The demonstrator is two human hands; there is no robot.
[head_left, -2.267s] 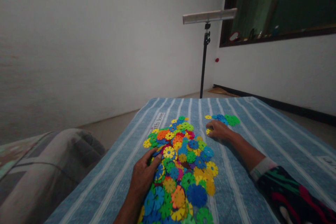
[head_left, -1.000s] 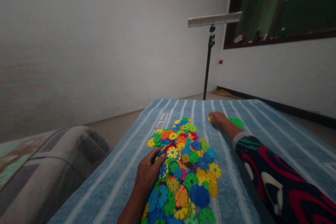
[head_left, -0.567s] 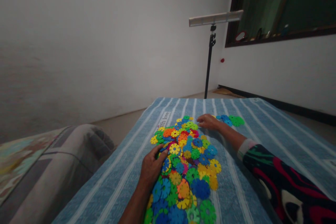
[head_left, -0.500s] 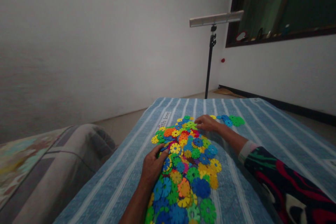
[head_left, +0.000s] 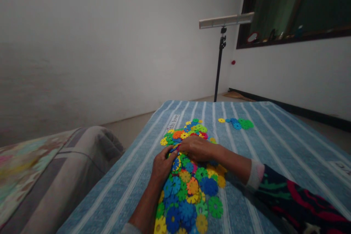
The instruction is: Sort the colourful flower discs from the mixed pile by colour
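A long heap of colourful plastic snowflake discs [head_left: 184, 181] in blue, green, yellow, orange and red runs down the cloth. My left hand [head_left: 161, 164] rests against the heap's left edge, thumb and index finger closed close to a dark blue disc; whether they grip it is unclear. Over the middle of the heap, my right hand [head_left: 197, 148] has its fingers curled down, their tips beside my left fingertips. What those fingers hold, if anything, is hidden by the hand.
Blue and white striped cloth [head_left: 131, 186] covers the surface. A smaller group of green and blue discs [head_left: 245, 123] lies at the far right, with a yellow disc [head_left: 221, 120] nearby. Behind stands a light on a pole [head_left: 218, 69]. Draped fabric [head_left: 79, 168] is at the left.
My right hand has moved from the far end of the heap back and left, to beside my left hand. My left hand has stayed nearly in place.
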